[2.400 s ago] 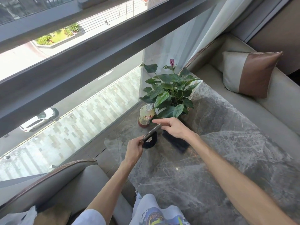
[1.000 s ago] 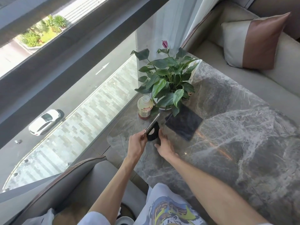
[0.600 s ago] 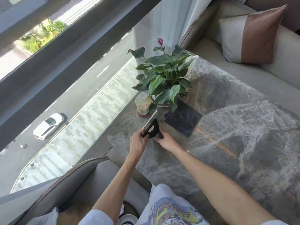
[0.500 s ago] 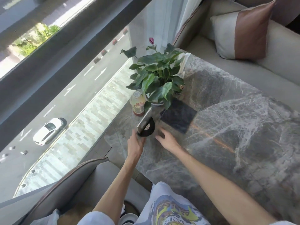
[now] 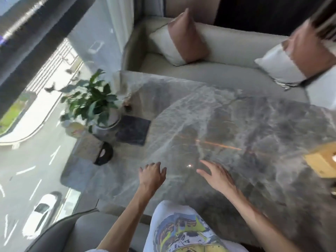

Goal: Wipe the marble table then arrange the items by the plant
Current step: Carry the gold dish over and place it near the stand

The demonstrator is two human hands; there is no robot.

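Head camera is looking down on a grey marble tabletop (image 5: 227, 124), and the whole picture is smeared with motion blur. Both hands are hovering low over the near part of it, palms down, and neither is holding anything. On the left hand (image 5: 151, 176) the fingers (image 5: 160, 168) are lying loosely spread; on the right hand (image 5: 217, 176) they are stretching forward and a little apart. Whether either palm is touching the stone I cannot tell.

By the window, at the far left corner, a leafy potted plant (image 5: 91, 104) is standing in a pale round pot. Just on its window side a small bottle (image 5: 73, 130) is showing, too blurred to read. A dark square cloth (image 5: 133, 130) is lying flat right beside the pot, on the side toward the room. Nearer the person, a black stand (image 5: 103, 155) is propping up a flat phone (image 5: 89, 147), which is leaning tilted toward the plant. A tiny dark object (image 5: 128, 108) is sitting behind the pot; what it is I cannot tell.

A yellow wooden piece (image 5: 321, 160) is resting at the right edge. Beyond the tabletop a cream sofa (image 5: 227, 46) is carrying two cushions, one (image 5: 181, 39) at the corner and one (image 5: 298, 55) farther right.
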